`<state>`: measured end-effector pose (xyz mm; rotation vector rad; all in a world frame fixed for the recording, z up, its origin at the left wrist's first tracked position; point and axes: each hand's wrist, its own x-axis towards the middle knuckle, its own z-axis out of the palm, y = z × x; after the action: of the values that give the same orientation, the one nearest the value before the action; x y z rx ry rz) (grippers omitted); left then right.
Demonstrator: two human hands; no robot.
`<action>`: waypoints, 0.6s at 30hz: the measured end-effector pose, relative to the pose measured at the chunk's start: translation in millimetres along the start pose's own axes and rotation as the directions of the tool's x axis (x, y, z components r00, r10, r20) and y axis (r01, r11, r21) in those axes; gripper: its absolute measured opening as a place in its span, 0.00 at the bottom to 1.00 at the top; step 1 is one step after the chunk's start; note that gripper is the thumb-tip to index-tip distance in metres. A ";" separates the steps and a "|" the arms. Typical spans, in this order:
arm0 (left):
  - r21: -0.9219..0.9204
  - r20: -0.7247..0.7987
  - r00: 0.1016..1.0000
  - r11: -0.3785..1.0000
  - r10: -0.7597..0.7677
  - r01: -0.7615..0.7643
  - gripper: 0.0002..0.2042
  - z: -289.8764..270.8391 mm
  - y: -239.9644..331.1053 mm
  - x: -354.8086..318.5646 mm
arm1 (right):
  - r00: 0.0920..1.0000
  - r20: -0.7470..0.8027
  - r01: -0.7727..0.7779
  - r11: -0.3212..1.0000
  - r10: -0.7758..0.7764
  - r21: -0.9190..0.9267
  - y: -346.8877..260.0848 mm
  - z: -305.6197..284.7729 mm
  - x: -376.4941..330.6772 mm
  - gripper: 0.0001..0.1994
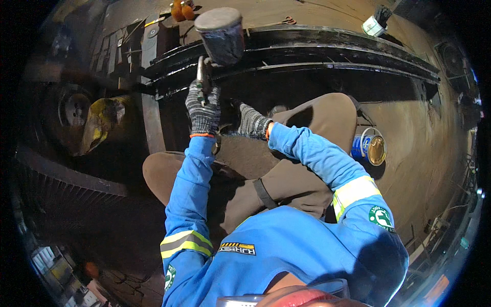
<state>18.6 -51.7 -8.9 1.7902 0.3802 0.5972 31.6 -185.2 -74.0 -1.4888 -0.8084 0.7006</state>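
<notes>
My left hand (203,110), in a grey knitted glove with an orange cuff, is closed around the handle of a paint spray gun (203,74). A large dark cup with a grey lid (220,33) sits on top of the gun, above long black-coated steel beams (317,53). My right hand (253,122), gloved the same way, is a little to the right and lower, close to my knee. Its fingertips fade into deep shadow, so whether they grip anything is hidden.
A blue paint can (369,148) with a wire handle stands right of my knee. A white bucket holding dark brushes or rods (375,25) is at the far right. Orange-handled scissors (288,20) lie beyond the beams. At left are a yellow-stained drum-like object (105,123) and flat metal bars (151,46).
</notes>
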 end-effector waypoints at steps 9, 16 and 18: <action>-0.110 0.151 0.984 0.991 0.092 -0.076 0.11 49.7 71.6 -26.7 | 0.978 0.190 -0.206 -0.292 -0.083 0.934 -74.6 -30.6 -19.9 0.20; -0.161 0.198 0.980 0.987 0.023 0.010 0.09 94.8 104.7 -38.0 | 0.998 -0.007 -0.020 -0.414 -0.063 0.910 -84.5 -53.4 -49.4 0.19; -0.126 0.180 0.983 0.992 0.023 0.000 0.08 113.2 92.2 -50.1 | 0.980 -0.187 0.148 -0.370 -0.072 0.917 -67.7 -50.1 -65.4 0.19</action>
<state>38.6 -195.3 44.3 1.7105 0.2030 0.4514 29.6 -266.5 -5.0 0.3426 0.0083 0.7901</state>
